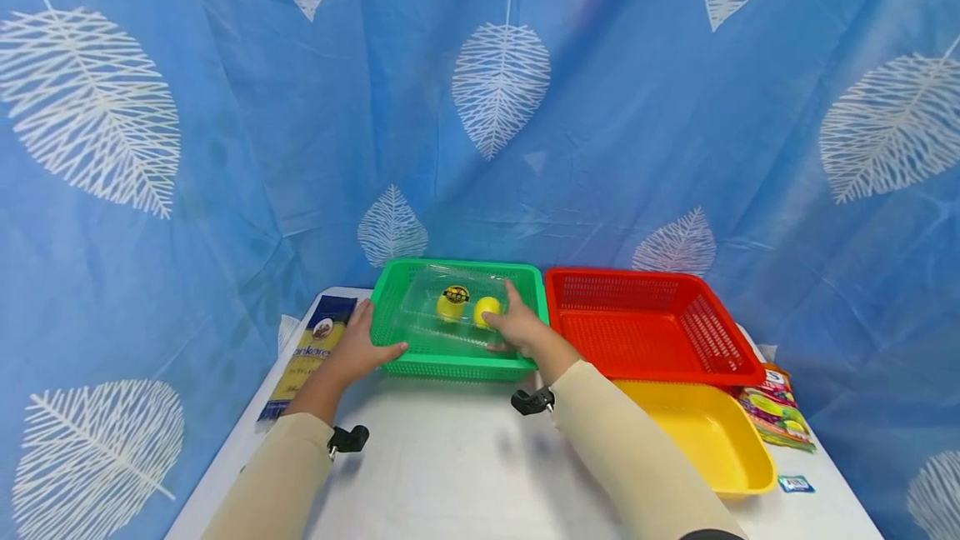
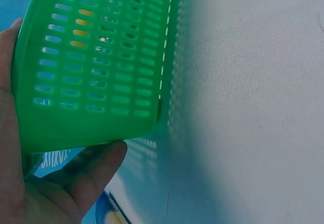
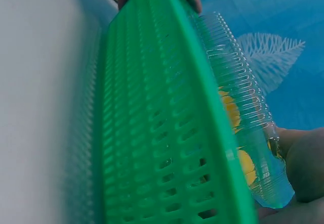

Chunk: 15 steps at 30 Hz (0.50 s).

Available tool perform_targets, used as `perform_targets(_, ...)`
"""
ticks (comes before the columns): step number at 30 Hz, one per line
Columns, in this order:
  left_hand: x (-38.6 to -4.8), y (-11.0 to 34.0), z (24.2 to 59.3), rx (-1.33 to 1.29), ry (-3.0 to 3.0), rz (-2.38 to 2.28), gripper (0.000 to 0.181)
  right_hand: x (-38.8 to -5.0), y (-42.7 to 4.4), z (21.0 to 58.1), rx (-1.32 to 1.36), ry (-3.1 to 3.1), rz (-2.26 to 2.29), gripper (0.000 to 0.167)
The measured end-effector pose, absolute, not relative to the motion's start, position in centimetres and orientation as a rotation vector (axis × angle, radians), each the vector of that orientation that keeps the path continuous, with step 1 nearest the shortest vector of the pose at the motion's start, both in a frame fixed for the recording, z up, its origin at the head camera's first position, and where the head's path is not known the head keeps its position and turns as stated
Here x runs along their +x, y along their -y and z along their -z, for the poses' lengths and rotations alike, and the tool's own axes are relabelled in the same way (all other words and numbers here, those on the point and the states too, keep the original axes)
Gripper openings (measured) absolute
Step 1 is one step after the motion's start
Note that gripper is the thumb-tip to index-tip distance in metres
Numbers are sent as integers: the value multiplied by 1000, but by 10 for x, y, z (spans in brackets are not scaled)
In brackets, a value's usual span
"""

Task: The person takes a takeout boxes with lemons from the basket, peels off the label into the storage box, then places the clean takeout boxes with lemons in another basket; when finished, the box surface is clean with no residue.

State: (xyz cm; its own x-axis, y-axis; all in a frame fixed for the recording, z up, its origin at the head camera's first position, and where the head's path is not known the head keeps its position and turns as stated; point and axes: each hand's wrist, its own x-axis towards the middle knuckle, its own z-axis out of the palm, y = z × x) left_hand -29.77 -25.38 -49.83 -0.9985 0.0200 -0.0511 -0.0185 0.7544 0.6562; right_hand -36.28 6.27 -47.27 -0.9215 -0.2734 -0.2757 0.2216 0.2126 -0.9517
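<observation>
My left hand grips the left front corner of the green basket, its thumb on the front wall and its fingers along the left side. In the left wrist view, the thumb of the left hand touches the basket's corner. A clear plastic container with yellow round things inside lies tilted in the basket's opening. My right hand holds its right end, thumb on top. In the right wrist view, the container stands partly above the rim; the right hand is at its near end.
A red basket adjoins the green one on the right, with a yellow tray in front. Colourful bags and a small packet lie at the right. A blue-and-yellow package lies at the left, and a blue curtain hangs behind.
</observation>
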Motion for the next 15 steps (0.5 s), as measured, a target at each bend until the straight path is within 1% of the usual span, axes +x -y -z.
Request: perform_targets(15,-297,253,499,24,-2883,-1088,119,-344,-77,432,-62,-2090,1781,99)
